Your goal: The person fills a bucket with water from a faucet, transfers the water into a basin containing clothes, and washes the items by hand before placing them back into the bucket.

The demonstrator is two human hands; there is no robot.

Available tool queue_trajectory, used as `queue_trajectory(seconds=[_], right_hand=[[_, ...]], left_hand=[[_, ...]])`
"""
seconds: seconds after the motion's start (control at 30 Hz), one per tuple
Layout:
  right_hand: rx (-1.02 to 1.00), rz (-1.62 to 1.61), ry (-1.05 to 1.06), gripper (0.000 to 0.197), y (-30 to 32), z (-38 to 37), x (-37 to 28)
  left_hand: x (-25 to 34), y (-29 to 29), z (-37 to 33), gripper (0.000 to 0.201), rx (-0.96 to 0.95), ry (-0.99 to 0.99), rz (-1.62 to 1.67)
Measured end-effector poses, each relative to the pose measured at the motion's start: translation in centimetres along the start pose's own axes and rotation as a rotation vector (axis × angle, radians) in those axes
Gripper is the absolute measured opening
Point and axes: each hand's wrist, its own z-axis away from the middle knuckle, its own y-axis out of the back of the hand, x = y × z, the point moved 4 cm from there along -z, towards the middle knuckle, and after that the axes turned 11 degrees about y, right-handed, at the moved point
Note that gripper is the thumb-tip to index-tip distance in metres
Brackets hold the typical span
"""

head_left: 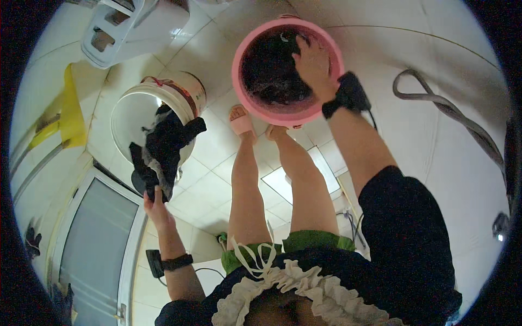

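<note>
My left hand (pixel 156 209) is closed on the lower end of a black piece of clothing (pixel 166 141) with greyish-white patches. The clothing hangs over the rim of a white bucket (pixel 120 111), partly inside it. On the right, my right hand (pixel 314 62) reaches into a round pink basin (pixel 239 81). Its fingers are spread at the right side of the dark, wet contents (pixel 272 68), which look like black cloth in water. What lies under the surface is hidden.
A white plastic stool (pixel 133 32) lies at the far left. Yellow cloth (pixel 70 108) hangs near the left wall, above a glazed door (pixel 100 233). A grey twisted hose (pixel 457 111) runs along the right. My feet in pink slippers (pixel 240 120) stand just before the basin.
</note>
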Motion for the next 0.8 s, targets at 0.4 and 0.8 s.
queue_trajectory(seconds=[0.4, 0.8], right_hand=[[-0.332, -0.421, -0.410, 0.056, -3.6, 4.9, 1.4], [-0.069, -0.988, -0.602, 0.044, 18.4, 14.7, -1.8]], left_hand=[[-2.6, -6.7, -4.0, 0.029, -0.150, 0.188, -0.293], [0.1, -35.0, 11.4, 0.046, -1.043, 0.717, 0.270]])
